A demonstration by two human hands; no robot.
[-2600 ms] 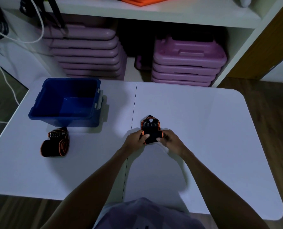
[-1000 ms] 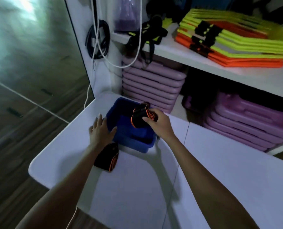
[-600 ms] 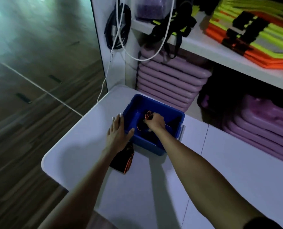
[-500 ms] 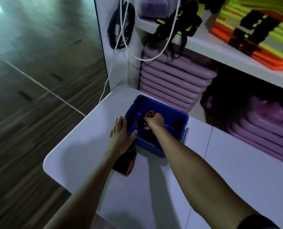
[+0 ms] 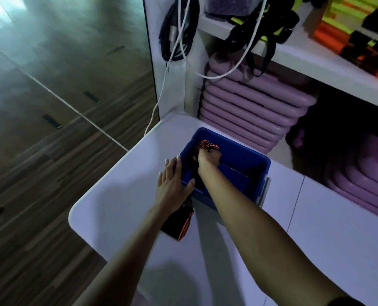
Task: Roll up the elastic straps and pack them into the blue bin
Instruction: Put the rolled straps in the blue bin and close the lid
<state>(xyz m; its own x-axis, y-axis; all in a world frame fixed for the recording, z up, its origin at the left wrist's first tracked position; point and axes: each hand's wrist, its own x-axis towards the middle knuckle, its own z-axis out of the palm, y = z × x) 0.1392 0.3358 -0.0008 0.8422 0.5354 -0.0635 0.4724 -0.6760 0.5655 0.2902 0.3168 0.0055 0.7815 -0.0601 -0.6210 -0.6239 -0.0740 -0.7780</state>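
White table (image 5: 121,195) is carrying one blue bin (image 5: 260,171) and two black-and-orange straps, all crowding toward its far left corner. Furthest left, the left hand (image 5: 172,186) is lying flat against the outer left wall of the bin, its fingers straight and slightly spread, the fingertips reaching the rim and the thumb stretching across the bin's near left corner; it is gripping nothing. Just below that wrist, the first strap (image 5: 179,224) is lying on the table, touching or nearly touching the bin's near left corner and partly hiding under the forearm. Moving right, the right hand (image 5: 209,159) is reaching down inside the bin, its fingers curling tightly around the second strap (image 5: 206,145), a rolled bundle sitting in the bin's far left corner; whether the bundle is touching the bin floor cannot be told. Beyond the table's far edge, two stacks of purple platforms are sitting under a shelf, one stack (image 5: 249,111) behind the bin and the other (image 5: 360,173) further right.
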